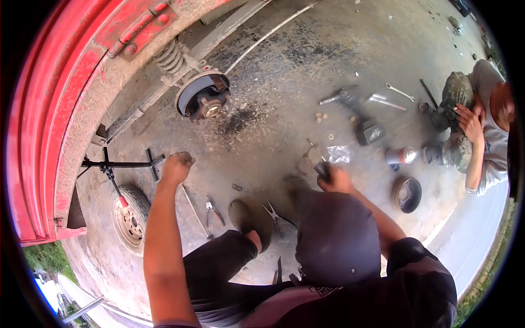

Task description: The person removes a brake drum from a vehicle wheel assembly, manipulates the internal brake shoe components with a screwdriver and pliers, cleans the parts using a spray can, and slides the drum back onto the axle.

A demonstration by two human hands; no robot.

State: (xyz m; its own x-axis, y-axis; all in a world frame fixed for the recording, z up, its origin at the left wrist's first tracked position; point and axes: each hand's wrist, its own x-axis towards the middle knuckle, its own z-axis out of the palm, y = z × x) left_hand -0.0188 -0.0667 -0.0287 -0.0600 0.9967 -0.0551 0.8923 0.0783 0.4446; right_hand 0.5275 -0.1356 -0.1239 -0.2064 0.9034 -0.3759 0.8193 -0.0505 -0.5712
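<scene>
Head view, looking down over a concrete floor (306,65) beside a red vehicle body (49,109) whose wheel has been taken off. The exposed brake hub (205,98) hangs below a coil spring (170,57), facing outward. The removed wheel (130,218) lies flat near the body, with a black cross wrench (123,164) just beyond it.

The left hand (178,165) is raised over the floor between the cross wrench and the hub, its fingers curled into a fist; whether anything sits inside the fist cannot be told. The right hand (334,177) is lower and to the right, fingers closed around a small dark part (322,169) (its kind is too small to make out), held just above the floor near a clear plastic bag (339,154).

Tools lie fanned around the person's shoes, within arm's reach, presumably for quick pick-up: red-handled pliers (214,210), a second pair of pliers (275,214) and a thin metal rod (195,212). Farther out are a dark impact driver (358,112), a spanner (399,92), a spray can (402,156) on its side and a brake drum (407,194) resting open side up.

A second person (481,126) crouches at the right edge, apart from the work.
</scene>
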